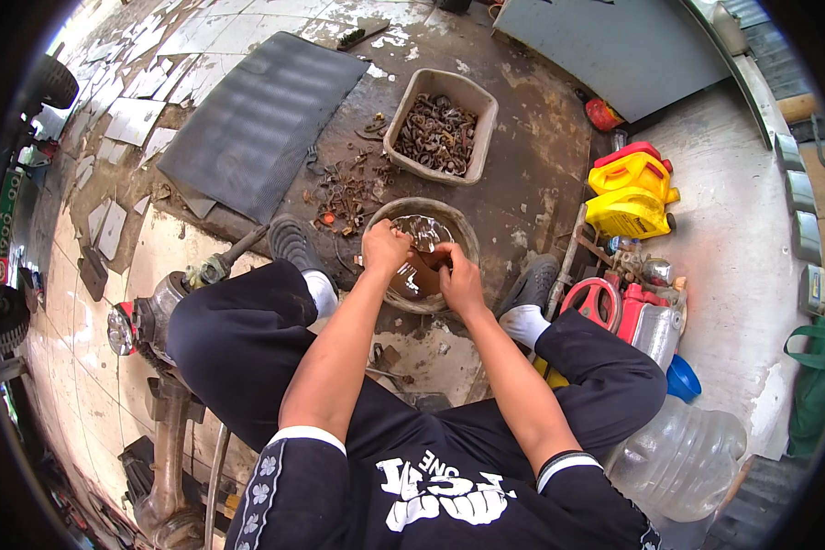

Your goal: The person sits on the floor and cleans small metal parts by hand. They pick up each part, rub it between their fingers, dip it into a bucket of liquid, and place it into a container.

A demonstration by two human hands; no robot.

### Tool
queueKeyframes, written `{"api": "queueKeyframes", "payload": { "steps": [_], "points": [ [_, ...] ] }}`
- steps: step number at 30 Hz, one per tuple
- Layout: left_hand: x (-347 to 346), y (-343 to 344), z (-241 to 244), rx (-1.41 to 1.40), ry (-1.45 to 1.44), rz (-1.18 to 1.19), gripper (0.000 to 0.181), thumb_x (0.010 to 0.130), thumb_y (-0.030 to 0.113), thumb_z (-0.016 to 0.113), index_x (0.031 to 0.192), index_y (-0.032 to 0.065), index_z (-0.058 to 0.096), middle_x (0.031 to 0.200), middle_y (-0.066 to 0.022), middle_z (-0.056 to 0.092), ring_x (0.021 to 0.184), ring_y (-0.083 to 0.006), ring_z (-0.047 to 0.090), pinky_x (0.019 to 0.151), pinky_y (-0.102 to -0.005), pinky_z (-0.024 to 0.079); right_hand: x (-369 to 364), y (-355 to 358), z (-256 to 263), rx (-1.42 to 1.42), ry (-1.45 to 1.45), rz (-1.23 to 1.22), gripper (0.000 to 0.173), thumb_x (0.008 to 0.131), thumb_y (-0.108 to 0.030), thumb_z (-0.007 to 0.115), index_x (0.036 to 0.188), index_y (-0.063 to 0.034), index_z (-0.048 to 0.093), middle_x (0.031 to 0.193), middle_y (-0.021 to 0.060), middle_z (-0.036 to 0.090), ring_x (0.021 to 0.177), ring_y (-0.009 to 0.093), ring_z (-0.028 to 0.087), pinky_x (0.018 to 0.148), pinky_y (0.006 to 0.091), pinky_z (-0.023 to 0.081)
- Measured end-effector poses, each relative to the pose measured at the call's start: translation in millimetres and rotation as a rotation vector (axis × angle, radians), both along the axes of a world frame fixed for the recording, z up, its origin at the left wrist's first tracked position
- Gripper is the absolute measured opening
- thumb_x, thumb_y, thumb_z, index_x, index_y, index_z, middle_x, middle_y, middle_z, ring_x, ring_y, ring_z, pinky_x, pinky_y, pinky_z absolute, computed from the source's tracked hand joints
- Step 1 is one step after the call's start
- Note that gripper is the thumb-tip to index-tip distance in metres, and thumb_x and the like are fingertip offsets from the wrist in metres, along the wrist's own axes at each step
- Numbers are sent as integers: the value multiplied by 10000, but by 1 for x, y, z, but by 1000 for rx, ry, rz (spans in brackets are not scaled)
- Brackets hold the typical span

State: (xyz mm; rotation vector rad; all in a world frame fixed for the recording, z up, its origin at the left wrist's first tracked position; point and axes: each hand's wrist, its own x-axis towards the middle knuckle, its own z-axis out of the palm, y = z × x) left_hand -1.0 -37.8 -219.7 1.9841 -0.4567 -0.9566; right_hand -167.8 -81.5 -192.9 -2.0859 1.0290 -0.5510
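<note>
A round, dirty basin (474,238) of brown liquid stands on the floor between my feet. Over its left side is my left hand (385,249), fingers bent towards the liquid. On the right side my right hand (461,278) has its fingertips curled at the liquid's surface. Whether either hand holds something small is too hidden to tell. Just beyond the basin sits a rectangular plastic tub (489,120) filled with rusty metal hardware. Loose rusty pieces (347,196) lie on the stained floor left of the two containers.
A black rubber mat (268,117) lies at the upper left. Yellow jugs (625,206), a red handwheel (593,302) and a large clear plastic bottle (684,457) are on the right. A metal axle assembly (168,426) stands by my left knee. Broken tiles (134,120) lie farther left.
</note>
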Motion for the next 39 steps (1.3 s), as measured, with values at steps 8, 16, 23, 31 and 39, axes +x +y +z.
{"api": "queueKeyframes", "payload": {
  "steps": [8,16,23,31,39],
  "points": [
    [0,3,-37,-18,-202,-72,196,878,129,647,805,-41,585,708,-133,676,603,-192,699,530,-303,555,22,-18,-53,-87,262,116,237,786,-11,542,957,-70,695,927,211,679,874,390,654,802,475,520],
    [9,10,-4,24,-20,-81,231,890,174,626,881,-57,612,750,-156,694,635,-216,713,598,-335,560,38,-22,-75,-25,696,314,138,847,-94,598,956,-105,683,932,220,683,915,409,659,798,470,535],
    [11,12,-10,64,-10,-54,257,862,202,640,905,-51,627,817,-179,701,741,-285,710,749,-392,537,45,-30,-32,-40,532,131,263,859,-112,603,1104,-177,671,955,210,680,920,383,657,774,460,527],
    [6,12,-9,-100,51,-50,125,839,38,661,848,-19,550,848,-134,700,782,-216,702,660,-354,565,19,-48,-18,602,-114,-85,257,873,-57,633,1129,-63,653,928,91,714,770,177,674,622,317,535],
    [1,4,9,-216,686,55,508,914,290,681,1134,-113,464,917,-158,637,744,-228,682,637,-333,607,-2,-36,4,337,-78,101,298,850,41,562,1082,-64,718,1014,102,731,887,166,694,765,278,546]
  ]
}}
